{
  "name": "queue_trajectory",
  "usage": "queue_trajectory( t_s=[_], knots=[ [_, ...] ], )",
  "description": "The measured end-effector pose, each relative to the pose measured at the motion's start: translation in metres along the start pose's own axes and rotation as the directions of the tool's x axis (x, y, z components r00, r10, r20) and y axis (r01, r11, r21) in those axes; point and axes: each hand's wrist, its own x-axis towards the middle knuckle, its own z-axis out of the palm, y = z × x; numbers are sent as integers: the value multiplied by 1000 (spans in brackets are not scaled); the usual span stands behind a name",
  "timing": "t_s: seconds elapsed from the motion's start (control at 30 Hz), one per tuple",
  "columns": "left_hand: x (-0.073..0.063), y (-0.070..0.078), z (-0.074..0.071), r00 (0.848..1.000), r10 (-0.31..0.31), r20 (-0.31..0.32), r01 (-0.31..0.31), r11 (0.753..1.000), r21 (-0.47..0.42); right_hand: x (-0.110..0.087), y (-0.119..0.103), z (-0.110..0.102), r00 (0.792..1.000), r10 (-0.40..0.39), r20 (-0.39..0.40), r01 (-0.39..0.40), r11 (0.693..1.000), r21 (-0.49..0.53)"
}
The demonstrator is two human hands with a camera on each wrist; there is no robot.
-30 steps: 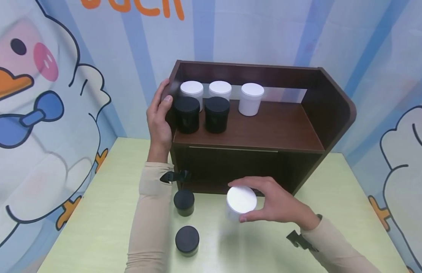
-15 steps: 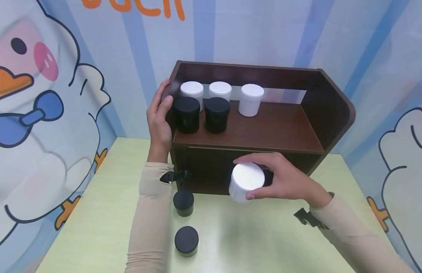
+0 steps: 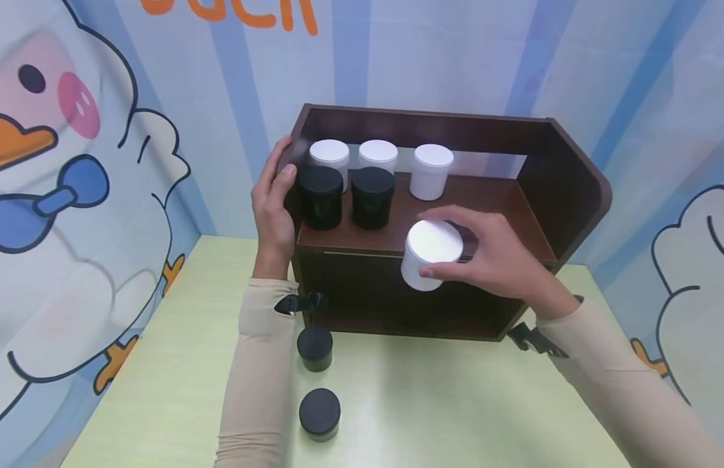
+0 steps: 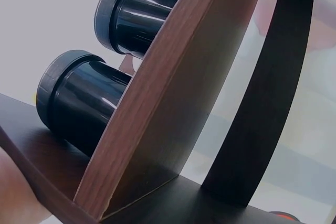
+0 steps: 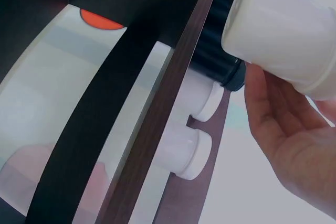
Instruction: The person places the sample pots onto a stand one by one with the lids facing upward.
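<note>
My right hand point(image 3: 496, 257) grips a white lidded jar point(image 3: 434, 250) between thumb and fingers. In the head view the jar overlaps the front edge of the dark brown shelf's upper board point(image 3: 485, 224). The right wrist view has the same white jar point(image 5: 286, 30) large at upper right, fingers curled under it. My left hand point(image 3: 274, 208) holds the shelf's left side panel, fingers outside it. On the upper board stand two black jars point(image 3: 321, 198) in front at left, and a back row of three white jars point(image 3: 430, 172).
Two more black jars point(image 3: 315, 348) stand on the pale green table point(image 3: 432, 403) in front of the shelf, beside my left sleeve point(image 3: 259, 377). The shelf's lower compartment point(image 3: 362, 286) is open at the front. A curtain point(image 3: 438, 52) with duck pictures hangs behind.
My right hand has lifted the white jar from near the table up past the lower compartment to the upper board's front edge. The left hand has stayed on the side panel.
</note>
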Motion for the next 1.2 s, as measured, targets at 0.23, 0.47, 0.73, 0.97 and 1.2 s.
queue_trajectory(
  t_s=[0.23,0.47,0.73,0.97,1.2],
  knots=[
    [-1,0,-1,1000,-2,-7,2,1000,-11,24,0,-3,991,71,-117,-71,997,7],
    [-1,-1,0,1000,5,0,-5,1000,-23,45,7,-5,969,188,-160,-198,979,-48],
    [-1,0,1,1000,7,8,-7,1000,-26,59,17,-8,934,313,-173,-322,946,-25],
    [0,-1,1,1000,-1,6,2,1000,-18,69,19,-9,919,369,-143,-372,928,1],
    [-1,0,1,1000,-9,8,9,1000,-9,74,19,-5,917,375,-134,-379,925,-2]
  ],
)
